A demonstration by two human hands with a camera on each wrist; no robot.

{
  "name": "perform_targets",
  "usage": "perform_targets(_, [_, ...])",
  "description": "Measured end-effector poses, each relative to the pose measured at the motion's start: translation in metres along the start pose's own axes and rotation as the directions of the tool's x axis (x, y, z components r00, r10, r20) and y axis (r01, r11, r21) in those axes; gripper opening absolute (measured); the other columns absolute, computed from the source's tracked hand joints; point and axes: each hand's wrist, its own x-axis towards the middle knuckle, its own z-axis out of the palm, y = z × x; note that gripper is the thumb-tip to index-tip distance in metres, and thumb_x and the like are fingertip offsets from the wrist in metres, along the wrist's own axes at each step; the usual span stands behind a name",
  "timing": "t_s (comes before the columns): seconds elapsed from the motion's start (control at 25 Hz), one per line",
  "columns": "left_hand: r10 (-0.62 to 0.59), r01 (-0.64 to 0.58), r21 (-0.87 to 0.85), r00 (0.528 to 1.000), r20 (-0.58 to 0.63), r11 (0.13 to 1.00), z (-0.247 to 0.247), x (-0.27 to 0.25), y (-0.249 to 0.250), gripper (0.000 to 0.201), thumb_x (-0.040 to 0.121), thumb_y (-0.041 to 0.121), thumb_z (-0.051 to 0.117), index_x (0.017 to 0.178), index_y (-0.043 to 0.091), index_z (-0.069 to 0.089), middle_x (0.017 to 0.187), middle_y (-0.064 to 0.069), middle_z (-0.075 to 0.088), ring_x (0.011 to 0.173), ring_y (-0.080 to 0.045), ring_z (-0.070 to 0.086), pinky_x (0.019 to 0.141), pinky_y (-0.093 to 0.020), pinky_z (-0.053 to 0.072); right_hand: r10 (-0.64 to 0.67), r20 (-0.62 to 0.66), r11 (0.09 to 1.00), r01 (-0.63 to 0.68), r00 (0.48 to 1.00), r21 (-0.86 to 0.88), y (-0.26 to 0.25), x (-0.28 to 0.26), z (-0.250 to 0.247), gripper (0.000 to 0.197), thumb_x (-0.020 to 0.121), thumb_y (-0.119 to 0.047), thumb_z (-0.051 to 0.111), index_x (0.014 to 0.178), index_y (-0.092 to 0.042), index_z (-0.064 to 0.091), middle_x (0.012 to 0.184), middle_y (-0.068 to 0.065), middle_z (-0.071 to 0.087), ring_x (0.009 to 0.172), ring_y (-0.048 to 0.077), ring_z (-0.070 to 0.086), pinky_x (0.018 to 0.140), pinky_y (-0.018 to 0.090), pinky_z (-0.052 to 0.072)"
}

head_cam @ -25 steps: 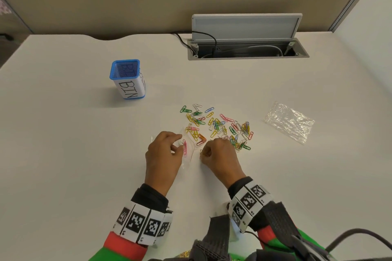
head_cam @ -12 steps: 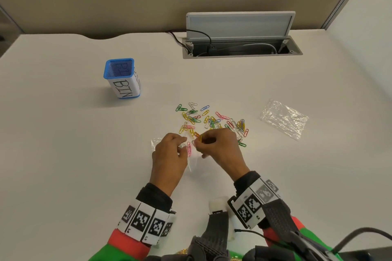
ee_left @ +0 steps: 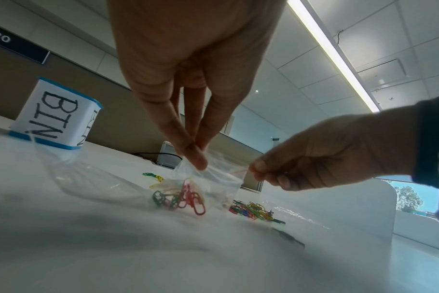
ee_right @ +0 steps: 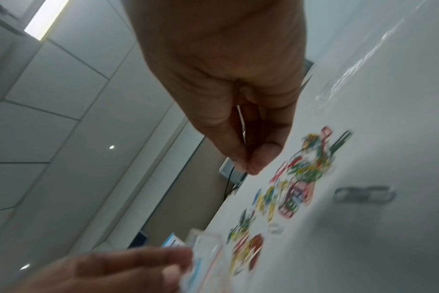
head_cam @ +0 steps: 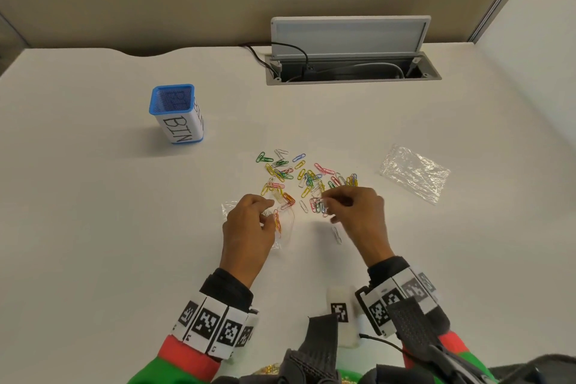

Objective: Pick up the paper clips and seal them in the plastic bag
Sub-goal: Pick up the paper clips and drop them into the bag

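A small clear plastic bag [head_cam: 288, 224] lies near the table's front. My left hand [head_cam: 268, 209] pinches its rim and lifts the mouth [ee_left: 213, 176]. Several red, green and yellow clips [ee_left: 186, 198] sit inside it. The loose pile of coloured paper clips [head_cam: 305, 178] lies just beyond. My right hand [head_cam: 325, 199] hovers at the pile's near edge, a little right of the bag. Its thumb and forefinger [ee_right: 261, 156] are pressed together, and I see no clip between them. One pale clip [head_cam: 336, 234] lies alone under that wrist.
A second clear bag [head_cam: 414, 173] lies flat at the right. A blue pen pot labelled BIN [head_cam: 176, 114] stands at the back left. An open cable hatch [head_cam: 352, 68] with its lid up sits at the table's rear edge.
My right hand has drawn back from the bag's mouth, rightwards to the edge of the pile. The left hand keeps its pinch on the bag's rim.
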Motion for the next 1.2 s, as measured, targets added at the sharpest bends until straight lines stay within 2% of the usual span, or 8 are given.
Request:
perform_targets(0.12, [0.004,-0.004,0.005,1.000,0.000,1.000,0.000,0.000,0.000,0.027,0.083,0.009,0.059,0.109,0.006,0.062,0.118,-0.010,0.060,0.085,-0.025,0.066,0.085,-0.044,0.055,0.050,-0.059,0.983,-0.059,0.997,-0.174,0.019,0.005,-0.014,0.007,0.076,-0.010,0.072,0.082,-0.008,0.075,0.075,0.004,0.070,0.068,0.022,0.064,0.076,0.041,0.057])
perform_targets(0.28, [0.027,-0.027,0.003,1.000,0.001,1.000,0.002,-0.001,0.003,0.026,0.083,0.009,0.059,0.109,0.007,0.062,0.117,-0.009,0.061,0.083,-0.022,0.065,0.083,-0.042,0.056,0.127,0.055,0.893,-0.090,0.990,-0.442,0.029,-0.001,-0.002,0.025,0.064,-0.021,0.083,0.080,-0.006,0.071,0.085,0.009,0.068,0.080,0.027,0.063,0.072,0.033,0.050])
perform_targets(0.4, [0.035,-0.035,0.017,0.999,0.006,0.999,0.003,-0.002,0.003,0.026,0.083,0.011,0.059,0.109,0.007,0.062,0.116,-0.008,0.061,0.082,-0.019,0.064,0.082,-0.039,0.056,0.085,0.058,0.862,-0.044,0.995,-0.505,0.036,-0.004,0.009,0.010,0.071,-0.012,0.075,0.079,-0.010,0.070,0.090,0.013,0.069,0.080,0.030,0.063,0.070,0.033,0.052])
perform_targets(0.6, [0.029,-0.029,0.006,0.999,0.017,1.000,0.004,-0.005,0.003,0.027,0.083,0.011,0.059,0.110,0.007,0.062,0.117,-0.009,0.060,0.084,-0.021,0.064,0.083,-0.040,0.056,0.045,0.053,0.890,-0.016,0.998,-0.456,0.034,-0.007,0.007,0.008,0.073,-0.009,0.067,0.079,-0.012,0.071,0.088,0.010,0.070,0.079,0.028,0.063,0.073,0.035,0.054])
perform_targets(0.84, [0.013,-0.012,-0.004,0.998,0.060,1.000,0.010,-0.008,0.007,0.031,0.082,0.012,0.061,0.112,0.006,0.059,0.122,-0.010,0.057,0.097,-0.027,0.063,0.085,-0.043,0.056,-0.056,0.098,0.995,0.048,0.994,0.087,-0.007,-0.020,0.013,0.008,0.077,-0.006,0.072,0.084,-0.010,0.073,0.075,0.004,0.072,0.061,0.008,0.066,0.062,0.017,0.057])
perform_targets(1.0, [0.018,-0.018,-0.001,0.998,0.058,1.000,0.010,-0.008,0.008,0.032,0.081,0.013,0.062,0.113,0.006,0.059,0.122,-0.010,0.057,0.096,-0.026,0.062,0.086,-0.041,0.055,-0.034,0.176,0.999,0.027,0.984,0.037,-0.008,-0.024,0.023,0.011,0.081,-0.008,0.068,0.091,-0.006,0.073,0.077,0.008,0.072,0.058,0.007,0.064,0.057,0.011,0.054])
perform_targets(1.12, [0.022,-0.022,0.007,0.998,0.055,1.000,0.010,-0.007,0.007,0.032,0.082,0.013,0.061,0.113,0.006,0.059,0.122,-0.010,0.057,0.094,-0.023,0.062,0.086,-0.034,0.054,-0.034,-0.009,0.999,0.035,0.999,0.025,0.003,-0.014,0.015,0.009,0.083,-0.009,0.066,0.089,-0.010,0.073,0.080,0.004,0.072,0.069,0.014,0.066,0.066,0.021,0.058])
perform_targets(1.2, [0.020,-0.020,0.005,0.998,0.061,1.000,0.010,-0.006,0.008,0.031,0.083,0.013,0.060,0.113,0.006,0.059,0.121,-0.010,0.058,0.093,-0.022,0.061,0.085,-0.034,0.054,-0.031,-0.134,0.990,0.012,0.991,-0.138,0.017,-0.001,0.007,0.012,0.083,-0.010,0.063,0.091,-0.012,0.072,0.088,0.006,0.072,0.081,0.019,0.066,0.077,0.031,0.055])
